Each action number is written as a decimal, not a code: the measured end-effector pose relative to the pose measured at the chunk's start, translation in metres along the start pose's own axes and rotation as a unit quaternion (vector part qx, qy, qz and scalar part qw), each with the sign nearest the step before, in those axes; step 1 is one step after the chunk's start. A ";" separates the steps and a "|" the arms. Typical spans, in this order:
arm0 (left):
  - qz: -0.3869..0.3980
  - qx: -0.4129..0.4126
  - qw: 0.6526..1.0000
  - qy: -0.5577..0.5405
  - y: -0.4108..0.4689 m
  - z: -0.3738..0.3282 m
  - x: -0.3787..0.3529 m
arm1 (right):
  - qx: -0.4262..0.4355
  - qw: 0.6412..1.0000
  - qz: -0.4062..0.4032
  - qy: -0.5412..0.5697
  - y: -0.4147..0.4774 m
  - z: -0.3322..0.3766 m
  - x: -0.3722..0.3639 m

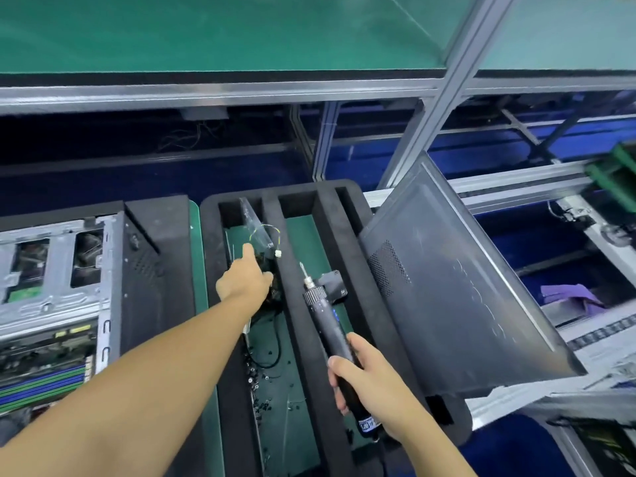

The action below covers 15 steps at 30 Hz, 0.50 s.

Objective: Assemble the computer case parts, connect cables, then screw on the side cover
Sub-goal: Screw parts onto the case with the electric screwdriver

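- Bench (195,270): green mat, seen as a strip between case and tray.
- Side cover (464,287): grey panel, not yet fitted. It leans tilted against the right edge of the tray, with its vent patch on the tray side. Faint marks on its face cannot be read.
- Computer case (69,287): at left on the bench, open side up, with the board and blue and green slots exposed.
- Foam tray (303,356): black, divided into long compartments, just right of the case.
- Electric screwdriver (323,325): bit pointing away, held over the tray's middle compartment. The label at its butt end is too small to read, and no brand is legible.
- Right hand (361,376): fingers wrapped round the rear of the screwdriver barrel.
- Left hand (245,278): reached into the left compartment, onto a dark cable bundle (273,294). Its fingers are hidden, so a grip cannot be confirmed.
- White plug (278,255): on a thin yellow-green wire, just beyond the left hand.
- Screws (256,380): loose, scattered along the near part of the left compartment.
- Judgement: the step in hand appears to be fetching cables.
  - The bundle is best taken by its body, not its plugs, and lifted clear of the thin wire and screws to avoid snagging.
  - The bit should stay turned away from the reaching arm.
  - The cover should wait until the cables are seated.
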<state>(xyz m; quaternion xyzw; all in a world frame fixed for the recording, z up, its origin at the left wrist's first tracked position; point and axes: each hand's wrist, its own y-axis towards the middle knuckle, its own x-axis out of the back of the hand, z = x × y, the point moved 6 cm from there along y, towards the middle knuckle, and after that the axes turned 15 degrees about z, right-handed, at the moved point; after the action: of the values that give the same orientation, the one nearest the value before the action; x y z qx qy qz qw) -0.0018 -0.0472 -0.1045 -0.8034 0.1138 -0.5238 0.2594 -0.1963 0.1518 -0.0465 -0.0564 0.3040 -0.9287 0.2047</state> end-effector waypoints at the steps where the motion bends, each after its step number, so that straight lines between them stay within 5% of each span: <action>1: -0.021 -0.012 1.000 0.001 -0.005 0.000 0.007 | 0.002 1.000 0.001 -0.001 0.000 -0.002 0.000; 5: -0.056 -0.035 0.997 -0.030 -0.023 0.008 0.044 | 0.015 0.999 0.005 0.050 -0.001 -0.003 -0.004; 9: 0.041 -0.041 0.992 -0.116 -0.040 0.015 0.084 | 0.090 0.988 0.020 0.123 -0.003 0.013 -0.013; 15: 0.157 -0.106 0.921 -0.340 -0.120 0.024 0.157 | 0.084 0.991 -0.003 0.109 0.000 0.020 -0.028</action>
<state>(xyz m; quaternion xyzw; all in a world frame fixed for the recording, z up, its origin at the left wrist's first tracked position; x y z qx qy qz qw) 0.0758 -0.0109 0.0751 -0.9279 0.1981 -0.1563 0.2743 -0.1660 0.1526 -0.0303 0.0613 0.2457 -0.9520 0.1718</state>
